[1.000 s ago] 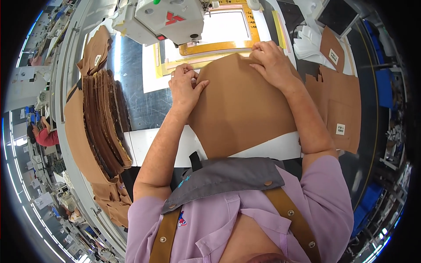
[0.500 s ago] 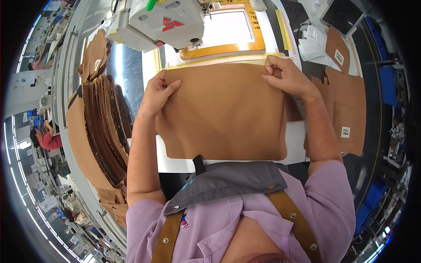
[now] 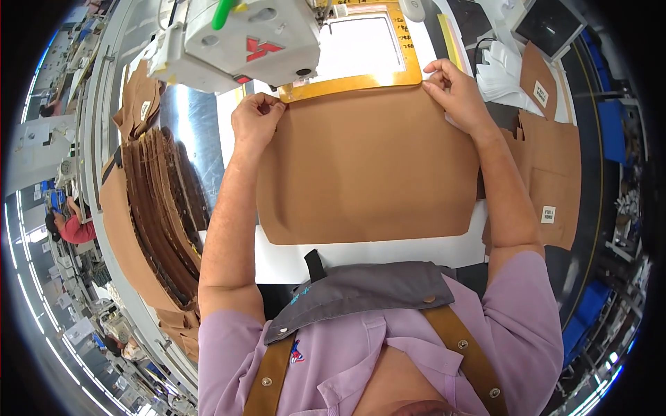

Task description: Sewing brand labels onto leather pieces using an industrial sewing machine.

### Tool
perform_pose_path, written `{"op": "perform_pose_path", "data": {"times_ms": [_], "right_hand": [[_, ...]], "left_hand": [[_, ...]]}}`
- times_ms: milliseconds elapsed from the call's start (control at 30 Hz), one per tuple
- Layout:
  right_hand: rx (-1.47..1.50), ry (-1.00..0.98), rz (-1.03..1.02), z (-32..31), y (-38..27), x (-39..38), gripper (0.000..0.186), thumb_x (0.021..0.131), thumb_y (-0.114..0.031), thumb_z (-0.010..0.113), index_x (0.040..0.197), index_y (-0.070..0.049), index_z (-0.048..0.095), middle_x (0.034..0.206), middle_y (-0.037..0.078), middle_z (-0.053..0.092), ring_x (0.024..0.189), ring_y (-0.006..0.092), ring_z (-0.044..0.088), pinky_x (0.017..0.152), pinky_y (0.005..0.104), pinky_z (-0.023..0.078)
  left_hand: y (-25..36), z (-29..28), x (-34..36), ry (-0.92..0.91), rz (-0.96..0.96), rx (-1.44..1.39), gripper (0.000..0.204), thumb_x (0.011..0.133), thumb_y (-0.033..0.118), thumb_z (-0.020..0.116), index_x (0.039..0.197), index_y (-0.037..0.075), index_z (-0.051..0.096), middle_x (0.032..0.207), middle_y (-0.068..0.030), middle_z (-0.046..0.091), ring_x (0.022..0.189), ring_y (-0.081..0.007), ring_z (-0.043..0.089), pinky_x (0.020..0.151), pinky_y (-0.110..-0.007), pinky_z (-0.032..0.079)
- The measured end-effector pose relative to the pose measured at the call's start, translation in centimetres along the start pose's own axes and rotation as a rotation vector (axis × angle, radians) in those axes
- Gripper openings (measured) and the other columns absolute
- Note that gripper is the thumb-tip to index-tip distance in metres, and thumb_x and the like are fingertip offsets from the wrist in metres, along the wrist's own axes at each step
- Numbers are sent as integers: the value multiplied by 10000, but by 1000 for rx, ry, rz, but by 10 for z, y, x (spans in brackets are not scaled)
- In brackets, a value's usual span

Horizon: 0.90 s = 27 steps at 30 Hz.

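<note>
A wide brown fabric panel (image 3: 368,166) lies spread in front of me, over a white board (image 3: 361,254). Its far edge meets the near bar of an orange-yellow frame (image 3: 354,89), apparently tucked just under it. My left hand (image 3: 257,125) pinches the panel's far left corner, close to the frame's left corner. At the far right corner, my right hand (image 3: 454,97) has thumb and fingers closed on the panel's edge beside the frame. The panel's near edge lies loose, with slight ripples on the left side.
A white sewing machine head (image 3: 243,45) overhangs the far left. Left of my arm stands a thick stack of brown pieces (image 3: 156,208). Labelled brown panels (image 3: 551,173) lie at right, beside white pieces (image 3: 506,76) and a dark screen (image 3: 548,28). Another person (image 3: 75,225) sits far left.
Both hands have moved forward with the panel, bringing its far edge up to the frame. The panel now lies flatter and more spread out.
</note>
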State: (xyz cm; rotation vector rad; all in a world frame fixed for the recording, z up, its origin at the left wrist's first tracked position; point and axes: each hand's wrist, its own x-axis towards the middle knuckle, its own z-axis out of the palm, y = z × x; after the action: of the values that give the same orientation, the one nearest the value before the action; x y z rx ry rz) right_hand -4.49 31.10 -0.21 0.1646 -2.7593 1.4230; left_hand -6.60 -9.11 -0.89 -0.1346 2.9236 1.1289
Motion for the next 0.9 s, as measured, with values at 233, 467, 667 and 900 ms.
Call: {"op": "perform_pose_path", "data": {"times_ms": [233, 467, 667, 900], "right_hand": [[-22, 13, 19, 2, 11, 49, 239, 917, -131, 720, 1131, -48, 655, 826, 8, 676, 742, 105, 621, 711, 283, 518], [-313, 109, -90, -1, 23, 142, 260, 931, -221, 728, 1139, -74, 678, 989, 86, 755, 894, 242, 720, 813, 379, 556], [-396, 247, -126, 7, 50, 235, 154, 864, -186, 748, 981, -87, 733, 854, 138, 751, 854, 318, 738, 780, 422, 574], [-299, 597, -251, -1, 40, 265, 205, 890, -190, 739, 1034, -45, 735, 955, 151, 761, 900, 347, 730, 839, 439, 568]], "left_hand": [[-11, -3, 48, -23, -83, 153, 227, 839, 284, 759, 973, 102, 771, 911, -48, 731, 845, -238, 700, 899, -364, 505], [-17, 12, 117, 19, -19, 139, 263, 857, 295, 748, 1015, 86, 760, 999, -84, 758, 928, -285, 713, 949, -393, 499], [-42, -8, 136, 67, 107, 111, 276, 871, 278, 750, 1040, 61, 748, 1038, -104, 749, 967, -296, 705, 965, -413, 492], [-51, -13, 129, 112, 217, 85, 292, 888, 260, 753, 1070, 31, 735, 1083, -128, 740, 1013, -309, 696, 984, -435, 483]]}}
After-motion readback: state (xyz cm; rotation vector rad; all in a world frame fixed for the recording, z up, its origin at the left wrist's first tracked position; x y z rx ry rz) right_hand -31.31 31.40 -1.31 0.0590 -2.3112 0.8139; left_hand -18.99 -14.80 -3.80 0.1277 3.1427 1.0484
